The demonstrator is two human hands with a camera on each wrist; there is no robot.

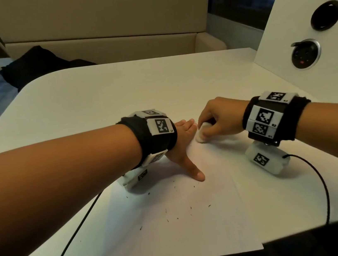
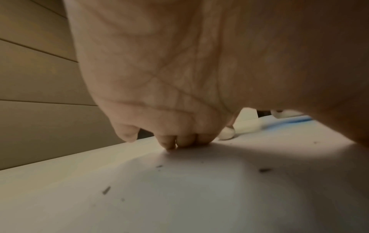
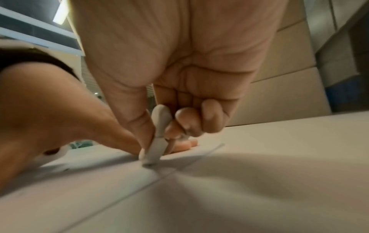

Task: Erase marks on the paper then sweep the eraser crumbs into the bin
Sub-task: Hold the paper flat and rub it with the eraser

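Observation:
A white sheet of paper [image 1: 177, 224] lies on the table near the front edge. My left hand [image 1: 184, 145] presses flat on its upper part, fingers straight and thumb spread toward me. My right hand [image 1: 212, 119] pinches a white eraser [image 1: 201, 133] between thumb and fingers, its lower end on the paper just right of the left fingertips. In the right wrist view the eraser [image 3: 157, 140] stands nearly upright, tip down on the sheet. Dark eraser crumbs [image 1: 168, 220] lie scattered over the middle of the paper; several crumbs [image 2: 264, 170] show under the left palm [image 2: 159, 71]. No bin is visible.
The white table [image 1: 94, 95] stretches beyond the paper. A white upright panel [image 1: 309, 21] with round sockets stands at the right. Black cables [image 1: 324, 188] trail off both wrists toward the front edge. A beige bench [image 1: 107, 38] with a dark bag [image 1: 41, 61] lies behind.

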